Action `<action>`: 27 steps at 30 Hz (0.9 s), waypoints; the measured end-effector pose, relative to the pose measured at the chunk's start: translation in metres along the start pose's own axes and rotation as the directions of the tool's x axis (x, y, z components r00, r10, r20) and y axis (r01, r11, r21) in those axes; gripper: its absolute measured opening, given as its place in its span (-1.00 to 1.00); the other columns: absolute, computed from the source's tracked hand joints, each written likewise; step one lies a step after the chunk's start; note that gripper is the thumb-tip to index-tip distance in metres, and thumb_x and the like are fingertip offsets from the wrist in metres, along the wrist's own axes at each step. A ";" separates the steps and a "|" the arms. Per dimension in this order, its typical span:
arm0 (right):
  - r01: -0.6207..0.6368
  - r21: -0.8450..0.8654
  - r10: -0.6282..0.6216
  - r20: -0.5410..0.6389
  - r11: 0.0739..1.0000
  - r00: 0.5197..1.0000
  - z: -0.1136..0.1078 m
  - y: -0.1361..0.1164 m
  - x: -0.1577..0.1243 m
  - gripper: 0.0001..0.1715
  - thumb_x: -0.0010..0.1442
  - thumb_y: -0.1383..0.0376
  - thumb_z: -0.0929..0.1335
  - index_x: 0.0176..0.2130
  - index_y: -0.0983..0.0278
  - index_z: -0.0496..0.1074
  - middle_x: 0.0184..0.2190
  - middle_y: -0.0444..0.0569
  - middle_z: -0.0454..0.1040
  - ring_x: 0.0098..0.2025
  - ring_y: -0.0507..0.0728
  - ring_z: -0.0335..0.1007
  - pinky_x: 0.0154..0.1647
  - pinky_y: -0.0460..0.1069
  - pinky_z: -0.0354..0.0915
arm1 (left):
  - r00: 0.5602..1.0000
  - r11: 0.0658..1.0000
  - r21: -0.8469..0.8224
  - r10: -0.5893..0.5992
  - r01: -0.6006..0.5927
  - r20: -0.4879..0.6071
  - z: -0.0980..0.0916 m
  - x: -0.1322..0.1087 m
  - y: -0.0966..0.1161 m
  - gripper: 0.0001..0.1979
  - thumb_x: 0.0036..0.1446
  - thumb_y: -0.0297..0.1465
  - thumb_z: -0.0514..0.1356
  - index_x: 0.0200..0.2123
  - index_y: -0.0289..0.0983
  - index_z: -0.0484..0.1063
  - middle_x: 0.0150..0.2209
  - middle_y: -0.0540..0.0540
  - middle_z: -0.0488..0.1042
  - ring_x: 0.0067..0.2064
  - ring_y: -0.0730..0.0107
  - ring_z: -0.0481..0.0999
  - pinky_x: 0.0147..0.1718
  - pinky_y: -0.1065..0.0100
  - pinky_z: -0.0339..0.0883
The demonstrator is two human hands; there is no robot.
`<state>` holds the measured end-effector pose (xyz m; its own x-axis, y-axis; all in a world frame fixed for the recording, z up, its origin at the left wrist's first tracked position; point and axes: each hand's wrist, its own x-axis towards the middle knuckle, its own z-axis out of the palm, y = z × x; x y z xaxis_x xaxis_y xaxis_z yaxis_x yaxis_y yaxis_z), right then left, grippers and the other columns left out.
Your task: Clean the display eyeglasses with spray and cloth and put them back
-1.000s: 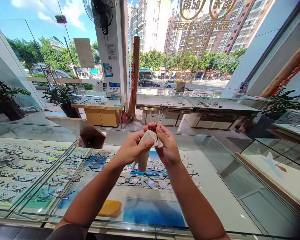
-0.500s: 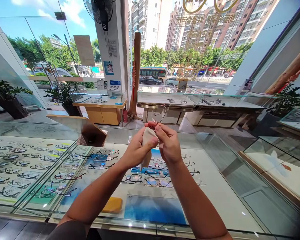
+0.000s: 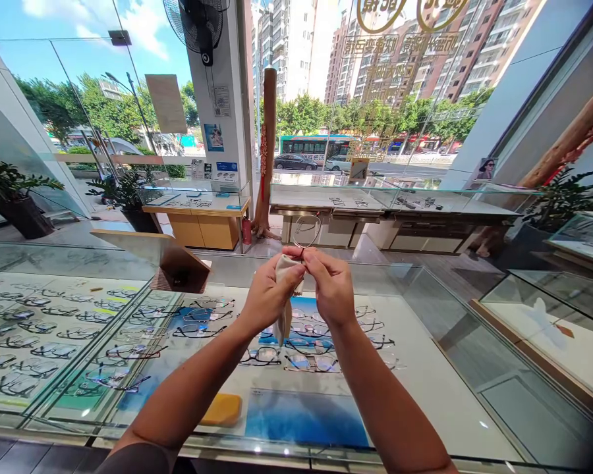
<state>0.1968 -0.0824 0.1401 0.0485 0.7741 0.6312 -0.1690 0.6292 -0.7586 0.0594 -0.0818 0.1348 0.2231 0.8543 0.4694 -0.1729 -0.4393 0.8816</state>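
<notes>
Both hands are raised together above a glass display counter [image 3: 425, 368]. My left hand [image 3: 269, 293] is closed on a pale cleaning cloth [image 3: 284, 316] whose tail hangs down below the fingers. My right hand [image 3: 329, 286] pinches a thin-rimmed pair of glasses [image 3: 307, 230]; one round lens sticks up above the fingertips, and the rest of the frame is hidden between the hands and the cloth. The fingertips of the two hands touch.
Rows of eyeglasses [image 3: 128, 329] lie inside the counter, with a yellow case [image 3: 221, 409] near the front. A wooden angled stand [image 3: 168, 260] sits on the glass at left. More glass cases [image 3: 390, 204], potted plants [image 3: 14, 197] and shop windows stand beyond.
The hands stay together and rub the cloth on the glasses. The cloth is now bunched tighter and hangs narrower. The view has shifted slightly.
</notes>
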 end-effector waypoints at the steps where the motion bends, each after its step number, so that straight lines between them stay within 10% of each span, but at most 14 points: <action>1: 0.010 -0.017 -0.010 0.007 1.000 1.000 0.000 -0.001 -0.001 -0.68 0.41 0.02 0.45 -0.08 0.08 0.79 -0.05 0.01 0.77 0.05 0.27 0.63 0.21 0.22 0.47 | 1.000 1.000 0.007 0.007 -0.007 -0.007 0.000 0.000 0.001 -0.48 0.31 0.09 0.32 -0.11 -0.29 0.55 -0.43 0.05 0.32 -0.39 0.45 0.21 -0.39 0.39 0.17; 13: -0.086 0.097 0.094 -0.079 0.992 0.992 0.002 0.003 0.004 -0.82 0.28 0.13 0.53 -0.25 0.13 0.78 -0.22 -0.03 0.74 -0.12 0.17 0.59 -0.03 0.06 0.49 | 0.984 1.000 -0.004 0.003 -0.002 0.176 -0.010 0.006 0.004 -0.48 0.36 0.09 0.28 -0.16 -0.31 0.57 -0.32 -0.04 0.45 -0.28 0.38 0.33 -0.22 0.35 0.27; 18: -0.211 0.196 0.226 -0.052 0.958 0.973 0.002 -0.001 0.004 -0.70 0.24 0.04 0.54 -0.23 0.20 0.77 -0.40 -0.08 0.62 -0.51 0.02 0.31 -0.60 -0.05 0.24 | 0.957 1.000 0.014 -0.011 0.007 0.290 -0.018 0.009 0.006 -0.51 0.28 0.01 0.39 -0.05 -0.31 0.55 -0.27 -0.08 0.51 -0.25 0.34 0.45 -0.23 0.36 0.37; 27: -0.168 0.104 0.171 -0.018 0.980 0.985 0.013 -0.003 -0.006 -0.66 0.33 0.01 0.49 -0.17 0.18 0.77 -0.11 0.02 0.72 -0.51 -0.01 0.28 -0.65 -0.06 0.18 | 0.999 0.999 -0.019 -0.041 0.041 0.000 0.002 -0.004 0.001 -0.43 0.36 0.16 0.23 -0.12 -0.29 0.55 -0.48 0.01 0.47 -0.58 0.49 0.31 -0.62 0.44 0.15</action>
<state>0.1840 -0.0901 0.1407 0.0362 0.8715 0.4891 -0.2759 0.4791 -0.8333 0.0600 -0.0859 0.1345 0.2297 0.8719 0.4325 -0.1813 -0.3983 0.8992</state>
